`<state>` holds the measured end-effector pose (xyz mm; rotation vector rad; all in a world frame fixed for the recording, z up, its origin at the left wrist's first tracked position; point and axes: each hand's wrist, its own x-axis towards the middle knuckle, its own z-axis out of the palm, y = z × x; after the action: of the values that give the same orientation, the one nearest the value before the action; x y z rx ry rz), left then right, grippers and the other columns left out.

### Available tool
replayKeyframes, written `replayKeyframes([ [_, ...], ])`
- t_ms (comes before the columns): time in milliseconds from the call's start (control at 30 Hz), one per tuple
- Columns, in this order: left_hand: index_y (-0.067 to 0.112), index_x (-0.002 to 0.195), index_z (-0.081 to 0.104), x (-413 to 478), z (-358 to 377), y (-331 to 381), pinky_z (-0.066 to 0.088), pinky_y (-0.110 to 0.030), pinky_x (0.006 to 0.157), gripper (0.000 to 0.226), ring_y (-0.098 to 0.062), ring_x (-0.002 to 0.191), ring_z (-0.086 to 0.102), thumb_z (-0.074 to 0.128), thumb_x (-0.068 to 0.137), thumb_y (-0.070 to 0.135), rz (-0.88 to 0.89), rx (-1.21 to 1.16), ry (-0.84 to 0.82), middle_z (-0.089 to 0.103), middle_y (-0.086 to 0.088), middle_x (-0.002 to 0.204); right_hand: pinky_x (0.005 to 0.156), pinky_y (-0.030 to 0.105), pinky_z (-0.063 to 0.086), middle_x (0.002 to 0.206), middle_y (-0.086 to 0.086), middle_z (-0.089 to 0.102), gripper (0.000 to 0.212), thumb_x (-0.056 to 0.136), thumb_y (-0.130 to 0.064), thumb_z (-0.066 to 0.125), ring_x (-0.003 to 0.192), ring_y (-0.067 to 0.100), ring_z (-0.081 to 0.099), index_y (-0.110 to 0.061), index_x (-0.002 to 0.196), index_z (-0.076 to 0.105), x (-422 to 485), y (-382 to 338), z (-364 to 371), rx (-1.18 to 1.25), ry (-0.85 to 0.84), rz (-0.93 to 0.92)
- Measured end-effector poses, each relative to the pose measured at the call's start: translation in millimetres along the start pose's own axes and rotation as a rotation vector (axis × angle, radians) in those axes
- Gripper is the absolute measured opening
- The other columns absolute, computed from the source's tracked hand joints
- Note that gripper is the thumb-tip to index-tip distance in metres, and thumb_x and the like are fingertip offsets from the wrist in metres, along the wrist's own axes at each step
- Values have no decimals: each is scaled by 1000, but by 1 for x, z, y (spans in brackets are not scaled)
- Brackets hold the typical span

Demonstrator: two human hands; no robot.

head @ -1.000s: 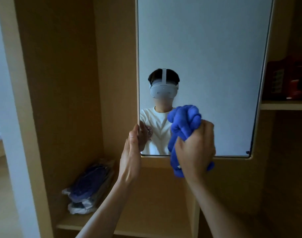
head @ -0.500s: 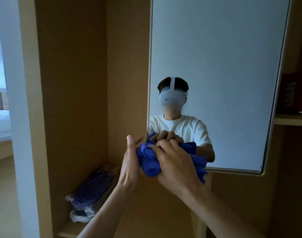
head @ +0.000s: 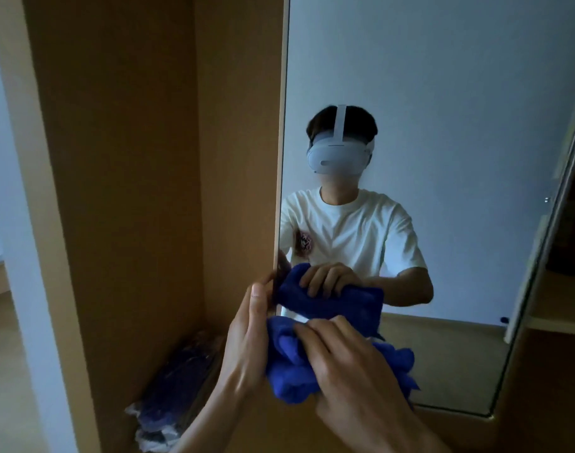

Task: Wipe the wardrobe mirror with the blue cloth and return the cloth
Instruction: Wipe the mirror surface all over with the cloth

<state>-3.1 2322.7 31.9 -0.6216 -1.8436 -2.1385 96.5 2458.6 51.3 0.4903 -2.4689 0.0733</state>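
Blue cloth [head: 289, 371], grasped bunched in the right hand [head: 354, 371], presses the mirror [head: 443, 93] low-left; left hand [head: 247, 341] grips its edge, presumably bracing the panel.

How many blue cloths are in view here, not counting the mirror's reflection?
1: the blue cloth, bunched under the right hand against the lower left of the mirror. The plastic-wrapped bluish bundle at bottom left may hold more.
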Motion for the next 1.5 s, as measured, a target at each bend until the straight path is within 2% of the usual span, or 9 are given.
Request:
replayKeyframes([
  [100, 31, 125, 69, 37, 13, 77, 48, -51, 107, 61, -20, 117, 67, 33, 96, 72, -15, -7, 9, 74, 0, 120, 79, 28, 54, 106, -5, 64, 50, 66, -12, 56, 91, 15, 58, -18, 116, 61, 40, 6, -71, -25, 78, -1],
  [333, 34, 124, 66, 109, 31, 231, 50, -48, 107, 63, -13, 115, 67, 31, 93, 76, -45, 53, -26, 73, 6, 120, 74, 39, 52, 105, 0, 64, 50, 69, -3, 59, 91, 22, 57, -14, 117, 64, 129, 18, -202, -103, 154, 42],
  [433, 32, 128, 62, 134, 41, 286, 47, -47, 109, 63, -8, 118, 64, 30, 93, 74, -19, 98, -31, 70, 9, 122, 73, 40, 47, 101, 1, 62, 48, 73, -4, 45, 88, 23, 55, -14, 116, 64, 159, 27, -247, -116, 145, 37],
  [633, 29, 145, 46, 176, 57, 384, 46, -47, 110, 57, -14, 124, 58, 39, 99, 62, 40, 212, -64, 61, 4, 134, 70, 41, 49, 97, 2, 64, 51, 77, -2, 60, 83, 25, 59, -18, 125, 65, 215, 46, -335, -143, 191, 56],
  [767, 29, 156, 32, 197, 61, 426, 46, -47, 112, 56, -21, 130, 56, 44, 106, 50, 49, 264, -65, 54, -5, 145, 64, 39, 50, 92, 3, 65, 45, 85, -10, 46, 78, 24, 59, -18, 124, 66, 242, 52, -377, -155, 270, 5],
  [900, 28, 157, 31, 205, 63, 455, 47, -44, 111, 57, -20, 131, 56, 46, 106, 47, 82, 274, -49, 53, -6, 147, 70, 40, 49, 95, 5, 65, 54, 76, 5, 62, 83, 27, 59, -15, 127, 63, 263, 56, -400, -171, 271, -36],
  [1133, 30, 159, 31, 233, 53, 487, 38, -24, 97, 57, -2, 114, 51, 38, 107, 53, 137, 299, -60, 52, 17, 127, 85, 48, 54, 102, 16, 68, 50, 80, 8, 54, 91, 34, 63, 0, 128, 61, 308, 60, -435, -300, 382, -121],
  [1300, 30, 156, 38, 276, 49, 517, 35, -39, 119, 59, -12, 137, 49, 32, 105, 61, 224, 247, -127, 51, 6, 152, 78, 45, 48, 100, 9, 67, 44, 74, 4, 58, 87, 32, 59, -6, 117, 65, 348, 58, -473, -436, 500, -151],
  [1500, 39, 132, 55, 318, 54, 558, 46, -49, 110, 50, -18, 119, 63, 22, 105, 63, 282, 109, -241, 66, 1, 129, 81, 47, 46, 109, 14, 64, 49, 80, -13, 73, 96, 34, 58, -7, 126, 61, 408, 57, -522, -670, 579, -131],
])
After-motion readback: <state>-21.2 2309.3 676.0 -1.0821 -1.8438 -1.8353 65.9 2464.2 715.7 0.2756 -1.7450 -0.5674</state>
